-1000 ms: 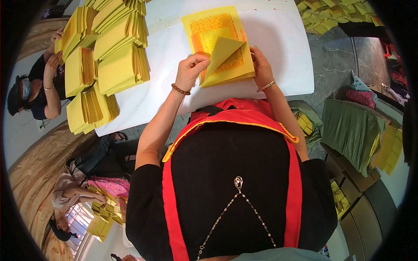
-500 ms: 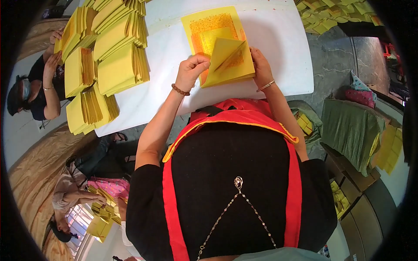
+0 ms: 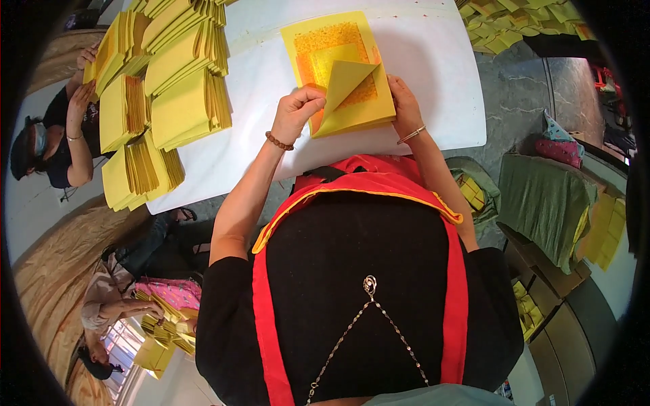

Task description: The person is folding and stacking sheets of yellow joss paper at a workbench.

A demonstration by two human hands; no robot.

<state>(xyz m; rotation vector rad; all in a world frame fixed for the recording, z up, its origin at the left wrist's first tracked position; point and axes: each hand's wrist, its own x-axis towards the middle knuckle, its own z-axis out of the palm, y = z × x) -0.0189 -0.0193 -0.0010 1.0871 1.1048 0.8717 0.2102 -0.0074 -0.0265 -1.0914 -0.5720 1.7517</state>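
Yellow paper (image 3: 352, 108), square, stacked near the edge of the white surface (image 3: 433, 61), right in front of the body. Top sheet half folded: one corner lifted and peaked toward 12 o'clock, plain yellow underside showing, orange printed panel with a paler centre exposed beneath. Under it, at 12 o'clock, a flat sheet (image 3: 325, 37) with the same orange print.

Left hand (image 3: 296, 111) at 9 o'clock of the stack, fingers pinched on the lifted sheet's edge, beaded bracelet at the wrist. Right hand (image 3: 405, 101) at 3 o'clock, fingers laid flat against the stack's side, pressing rather than gripping, thin bangle on the wrist.

Best handled, by the look of it, by keeping the right hand firm so the stack does not slide, drawing the pinched edge over evenly, matching corners before creasing, and pulling gently, since thin paper probably tears or skews easily.

Further out at 10 o'clock, folded bundles (image 3: 169, 88) of yellow paper piled in rows. Beyond those, at 9 o'clock, another person (image 3: 61, 142) seated at the surface with hands on a bundle. More loose yellow sheets (image 3: 521, 20) at 1 o'clock on the floor.
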